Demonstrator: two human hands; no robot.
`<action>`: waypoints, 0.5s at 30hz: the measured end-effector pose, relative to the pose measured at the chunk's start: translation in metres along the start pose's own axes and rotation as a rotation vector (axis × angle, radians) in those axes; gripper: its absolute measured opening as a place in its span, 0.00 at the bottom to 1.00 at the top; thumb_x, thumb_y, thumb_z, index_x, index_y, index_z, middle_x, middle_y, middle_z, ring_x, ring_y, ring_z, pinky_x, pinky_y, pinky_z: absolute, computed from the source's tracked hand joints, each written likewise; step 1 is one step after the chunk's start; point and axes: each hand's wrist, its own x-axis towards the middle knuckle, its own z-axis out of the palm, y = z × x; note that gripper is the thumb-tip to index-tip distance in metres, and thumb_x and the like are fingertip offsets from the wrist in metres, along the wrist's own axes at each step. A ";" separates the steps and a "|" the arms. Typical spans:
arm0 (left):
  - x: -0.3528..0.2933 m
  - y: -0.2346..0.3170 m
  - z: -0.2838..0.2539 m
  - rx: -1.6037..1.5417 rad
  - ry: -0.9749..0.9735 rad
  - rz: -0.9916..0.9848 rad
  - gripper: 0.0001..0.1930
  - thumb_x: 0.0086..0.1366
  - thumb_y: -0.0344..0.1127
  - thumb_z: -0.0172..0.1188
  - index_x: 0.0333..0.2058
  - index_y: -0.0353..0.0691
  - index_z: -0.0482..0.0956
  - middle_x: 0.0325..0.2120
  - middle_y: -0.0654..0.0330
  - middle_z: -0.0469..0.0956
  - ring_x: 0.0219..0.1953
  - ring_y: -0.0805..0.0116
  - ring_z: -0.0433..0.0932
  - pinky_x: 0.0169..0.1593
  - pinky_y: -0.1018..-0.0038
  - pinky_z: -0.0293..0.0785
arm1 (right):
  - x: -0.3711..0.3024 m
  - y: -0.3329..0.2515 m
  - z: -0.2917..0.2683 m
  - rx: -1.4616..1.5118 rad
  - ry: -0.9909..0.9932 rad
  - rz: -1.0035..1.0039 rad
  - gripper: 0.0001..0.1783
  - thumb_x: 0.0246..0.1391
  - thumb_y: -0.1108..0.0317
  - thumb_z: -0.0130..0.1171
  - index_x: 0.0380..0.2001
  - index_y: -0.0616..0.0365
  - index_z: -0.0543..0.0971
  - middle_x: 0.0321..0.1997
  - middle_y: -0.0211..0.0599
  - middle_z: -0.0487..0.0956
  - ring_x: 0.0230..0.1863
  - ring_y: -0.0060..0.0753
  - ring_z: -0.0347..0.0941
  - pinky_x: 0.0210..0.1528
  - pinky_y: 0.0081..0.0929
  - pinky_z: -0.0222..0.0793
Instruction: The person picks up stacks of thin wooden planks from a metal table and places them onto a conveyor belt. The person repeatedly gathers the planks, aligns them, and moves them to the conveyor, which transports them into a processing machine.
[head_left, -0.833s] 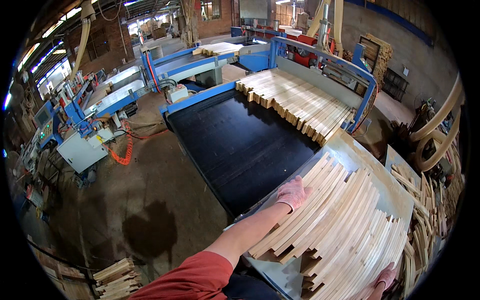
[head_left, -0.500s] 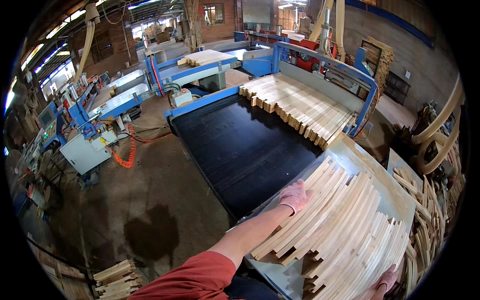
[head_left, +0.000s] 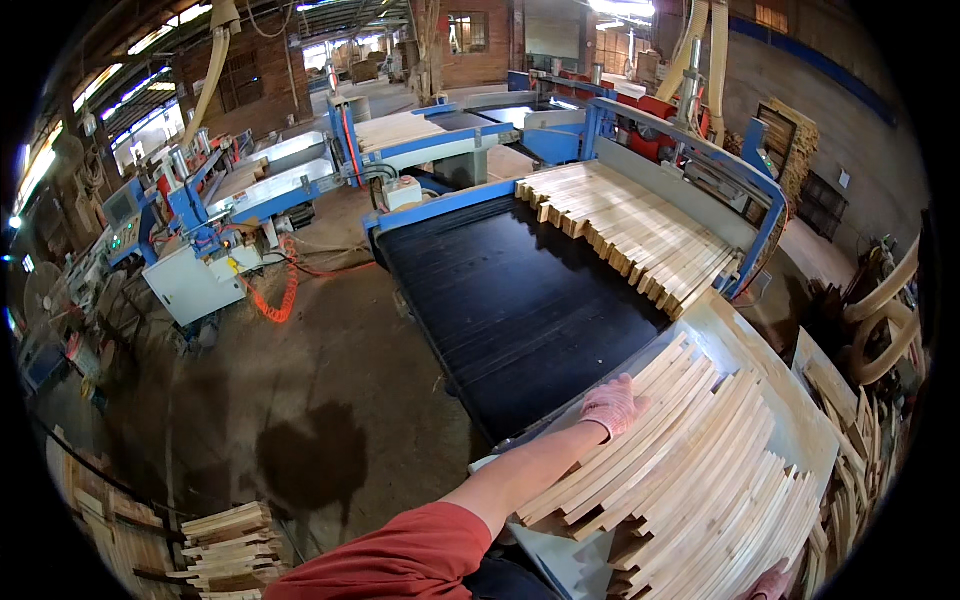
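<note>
A broad layer of long pale wooden strips [head_left: 680, 470] lies side by side on a smooth board [head_left: 800, 415], their ends uneven. My left hand [head_left: 614, 404], in a pinkish knit glove, is closed over the outer left edge of the layer, by the black conveyor belt [head_left: 500, 300]. At the lower right, my right hand [head_left: 768, 581], gloved alike, is against the opposite edge of the strips; the lower border of the picture cuts it off, and its fingers look curled there.
On the belt's far part sits another row of pressed-together strips [head_left: 625, 225], before a blue machine frame [head_left: 690, 140]. Loose offcuts [head_left: 870, 470] heap at the right. A stack of strips [head_left: 232, 548] stands at lower left. A control cabinet [head_left: 190, 285] and orange coiled hose [head_left: 285, 290] are left.
The whole view has shifted, so the machines and strips appear farther right and lower. My left hand keeps to the same edge of the layer; less of my right hand shows.
</note>
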 end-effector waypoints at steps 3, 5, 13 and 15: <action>0.000 0.005 0.001 0.002 -0.009 0.031 0.45 0.74 0.71 0.46 0.72 0.36 0.62 0.63 0.43 0.77 0.62 0.43 0.80 0.61 0.47 0.77 | 0.007 0.004 0.007 0.031 0.007 0.011 0.41 0.72 0.37 0.41 0.67 0.63 0.75 0.62 0.60 0.81 0.61 0.61 0.79 0.64 0.50 0.73; 0.000 0.000 0.001 -0.002 0.000 0.030 0.46 0.74 0.71 0.46 0.73 0.35 0.61 0.63 0.43 0.76 0.62 0.43 0.80 0.61 0.47 0.77 | 0.014 -0.003 0.015 0.050 0.001 -0.005 0.41 0.72 0.37 0.42 0.67 0.64 0.74 0.63 0.61 0.81 0.62 0.62 0.78 0.64 0.49 0.73; 0.000 -0.002 0.000 -0.036 -0.006 0.036 0.46 0.74 0.70 0.47 0.73 0.35 0.62 0.63 0.42 0.76 0.62 0.43 0.80 0.62 0.48 0.76 | 0.039 0.004 0.038 0.120 -0.021 -0.017 0.43 0.73 0.37 0.43 0.69 0.68 0.71 0.66 0.64 0.77 0.65 0.64 0.75 0.66 0.48 0.71; -0.002 -0.004 -0.005 -0.030 -0.009 0.000 0.45 0.73 0.70 0.47 0.72 0.36 0.62 0.63 0.43 0.76 0.63 0.43 0.79 0.63 0.48 0.76 | 0.049 0.008 0.050 0.145 -0.037 -0.031 0.44 0.73 0.37 0.43 0.70 0.69 0.70 0.67 0.65 0.76 0.66 0.65 0.74 0.67 0.48 0.70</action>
